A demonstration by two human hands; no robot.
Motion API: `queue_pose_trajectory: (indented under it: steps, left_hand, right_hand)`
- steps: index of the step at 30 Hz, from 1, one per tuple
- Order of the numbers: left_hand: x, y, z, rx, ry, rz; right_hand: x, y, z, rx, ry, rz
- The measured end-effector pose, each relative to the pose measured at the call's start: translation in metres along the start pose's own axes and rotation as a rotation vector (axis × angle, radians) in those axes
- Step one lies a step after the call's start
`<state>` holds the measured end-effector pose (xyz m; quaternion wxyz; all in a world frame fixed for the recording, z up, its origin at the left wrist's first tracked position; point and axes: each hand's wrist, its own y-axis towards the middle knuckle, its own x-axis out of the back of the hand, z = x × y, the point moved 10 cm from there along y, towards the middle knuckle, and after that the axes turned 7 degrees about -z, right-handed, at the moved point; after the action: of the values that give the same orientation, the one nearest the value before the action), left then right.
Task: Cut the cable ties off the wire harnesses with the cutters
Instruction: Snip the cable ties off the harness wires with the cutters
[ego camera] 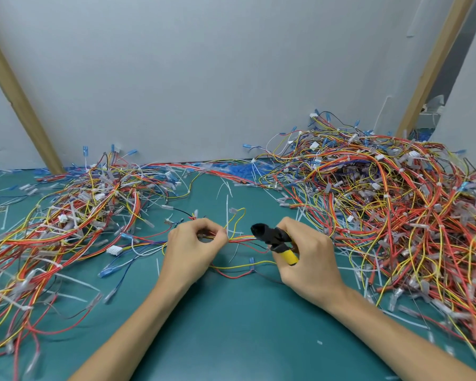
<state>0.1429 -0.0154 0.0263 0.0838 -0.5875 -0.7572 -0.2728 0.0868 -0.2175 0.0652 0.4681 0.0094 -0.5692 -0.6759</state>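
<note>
The cut itself seemed to be in hand: one wire harness (pixel 241 239) was stretched over the middle of the desk (pixel 231 325), and the cutters (pixel 274 239) met it at its 3 o'clock end. Next the blades would need to catch only the tie, which I could not make out. The left hand (pixel 195 240) pinched the harness with curled fingers; the right hand (pixel 305 257), knuckles up, clenched the yellow handles.
</note>
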Motion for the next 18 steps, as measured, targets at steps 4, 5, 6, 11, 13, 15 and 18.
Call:
queue_pose_trajectory:
  steps: [4, 5, 6, 11, 13, 15, 18]
  left_hand:
    - [0.002, -0.001, -0.003, 0.016, -0.047, 0.006]
    - [0.002, -0.002, -0.003, 0.013, -0.039, 0.013]
    - [0.002, -0.002, -0.003, 0.011, -0.023, 0.016]
    - [0.001, -0.004, -0.005, 0.009, -0.017, 0.041]
    - [-0.001, -0.005, -0.009, -0.035, -0.010, 0.058]
    - [-0.001, -0.004, -0.009, -0.073, 0.007, 0.065]
    - [-0.004, -0.004, -0.010, -0.122, 0.062, 0.088]
  right_hand:
    - [0.004, -0.001, 0.019, 0.154, 0.006, -0.043]
    - [0.004, -0.001, 0.021, 0.171, 0.000, -0.044]
    - [0.004, -0.001, 0.022, 0.178, -0.005, -0.042]
    - [0.005, 0.001, 0.024, 0.178, -0.003, -0.036]
    - [0.005, 0.000, 0.024, 0.179, 0.001, -0.037]
    - [0.005, 0.000, 0.022, 0.174, -0.005, -0.038]
    - [0.004, 0.001, 0.019, 0.170, -0.028, -0.037]
